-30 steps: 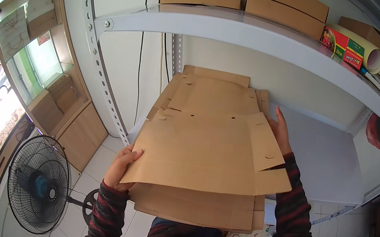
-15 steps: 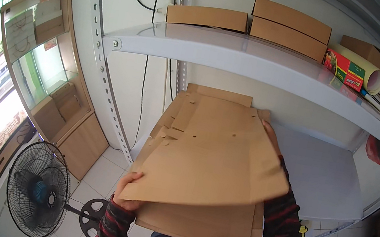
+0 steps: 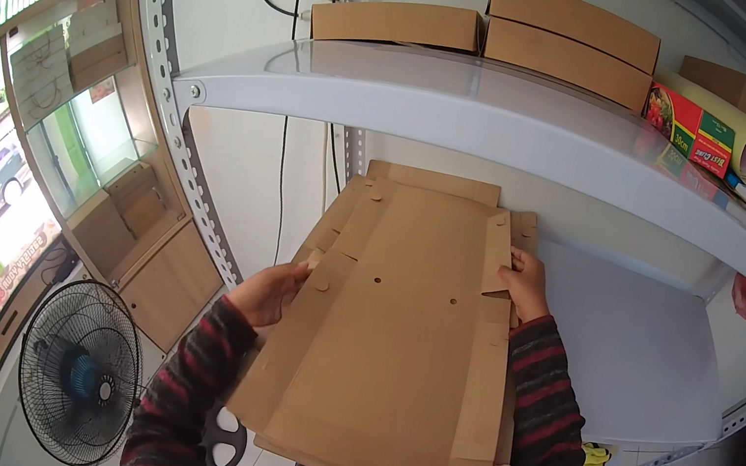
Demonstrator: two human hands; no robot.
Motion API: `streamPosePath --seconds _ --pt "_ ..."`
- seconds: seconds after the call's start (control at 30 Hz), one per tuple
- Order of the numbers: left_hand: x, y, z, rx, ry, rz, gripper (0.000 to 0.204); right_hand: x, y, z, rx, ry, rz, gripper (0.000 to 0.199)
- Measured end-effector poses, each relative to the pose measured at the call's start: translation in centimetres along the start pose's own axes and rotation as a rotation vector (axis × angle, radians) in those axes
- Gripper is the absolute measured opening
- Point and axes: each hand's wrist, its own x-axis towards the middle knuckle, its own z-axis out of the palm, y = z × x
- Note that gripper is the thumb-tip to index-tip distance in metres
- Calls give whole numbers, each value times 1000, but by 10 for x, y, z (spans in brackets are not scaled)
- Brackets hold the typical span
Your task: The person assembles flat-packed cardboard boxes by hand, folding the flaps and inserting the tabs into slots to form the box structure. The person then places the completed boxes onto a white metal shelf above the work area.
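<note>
A flat die-cut cardboard box blank (image 3: pixel 391 356) lies on top of other brown cardboard sheets in front of me. It has fold lines, cut flaps along both sides and two small round holes in the middle. My left hand (image 3: pixel 273 291) pinches its left edge near a cut flap. On the opposite side, my right hand (image 3: pixel 527 284) grips a narrow side flap (image 3: pixel 501 251), fingers curled around the edge. More sheets (image 3: pixel 432 182) stick out beyond the blank's far end and right side. What supports the stack is hidden beneath it.
A grey metal shelf (image 3: pixel 395 107) crosses above the stack, bearing brown cardboard boxes (image 3: pixel 568 63) and a red-and-green carton (image 3: pixel 686 129). A lower shelf (image 3: pixel 622 347) extends right. At left stand a black fan (image 3: pixel 79 371) and a wooden glass cabinet (image 3: pixel 169 287).
The blank's near end, raised and bent before, now lies down over the stack. My left hand has moved up its left edge from the near corner; my right hand now shows on the right flap.
</note>
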Motion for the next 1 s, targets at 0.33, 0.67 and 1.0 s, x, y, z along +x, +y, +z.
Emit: streamPosePath --seconds 0.33,0.67,1.0 --pt "62 28 28 148 116 89 46 13 28 3 -94 193 -99 52" --pt "111 64 34 165 55 54 43 3 -3 0 3 178 -73 47" --pt "157 35 2 408 170 18 46 -12 -24 0 -464 376 -278 39"
